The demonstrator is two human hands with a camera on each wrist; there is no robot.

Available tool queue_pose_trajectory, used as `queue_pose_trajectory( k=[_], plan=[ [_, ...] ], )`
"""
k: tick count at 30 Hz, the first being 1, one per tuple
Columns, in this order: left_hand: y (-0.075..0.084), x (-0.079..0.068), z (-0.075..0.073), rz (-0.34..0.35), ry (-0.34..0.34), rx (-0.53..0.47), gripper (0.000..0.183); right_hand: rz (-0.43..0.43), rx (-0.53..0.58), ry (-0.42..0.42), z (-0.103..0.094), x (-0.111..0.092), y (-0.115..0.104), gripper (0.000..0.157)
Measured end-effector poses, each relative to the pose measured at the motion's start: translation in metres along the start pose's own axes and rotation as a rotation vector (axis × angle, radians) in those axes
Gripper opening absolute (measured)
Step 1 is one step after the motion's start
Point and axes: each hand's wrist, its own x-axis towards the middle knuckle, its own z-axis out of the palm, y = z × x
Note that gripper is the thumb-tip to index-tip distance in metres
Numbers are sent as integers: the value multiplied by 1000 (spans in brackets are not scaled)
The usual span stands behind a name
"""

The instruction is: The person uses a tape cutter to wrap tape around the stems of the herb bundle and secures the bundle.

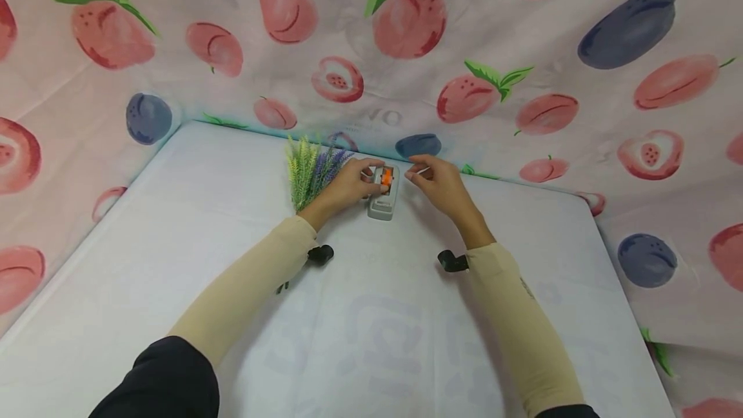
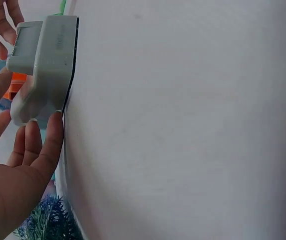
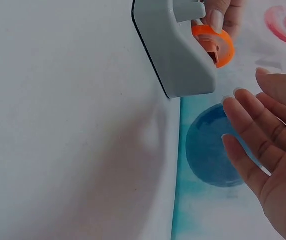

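Observation:
A grey tape dispenser stands on the white table, an orange tape spool set in its middle and rising above its body. My left hand holds the dispenser from the left. In the left wrist view, fingertips touch the side of the dispenser. Seen from the right wrist, the left thumb touches the orange spool. My right hand hovers just right of the dispenser, apart from it. Its fingers are loosely bent, thumb apart from them, with nothing visibly held in the right wrist view.
Artificial lavender stems, yellow-green and purple, lie left of the dispenser, partly under my left forearm. A fruit-printed cloth hangs behind the table. Black wrist cameras sit on both sleeves.

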Motion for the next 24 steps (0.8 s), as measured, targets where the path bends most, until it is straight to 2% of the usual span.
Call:
queue_pose_trajectory(
  k=[10,15,21,24],
  plan=[
    [-1,8,0,45,-14,29,51,27,60,-37,8,10,0,40],
    [-1,9,0,23,-26,38,52,24,69,-58,12,14,-1,37],
    [1,8,-1,-20,-33,-4,53,17,51,-72,18,19,-3,32],
    [1,8,-1,-18,-40,-21,54,15,57,-72,21,21,-4,30]
  ],
)
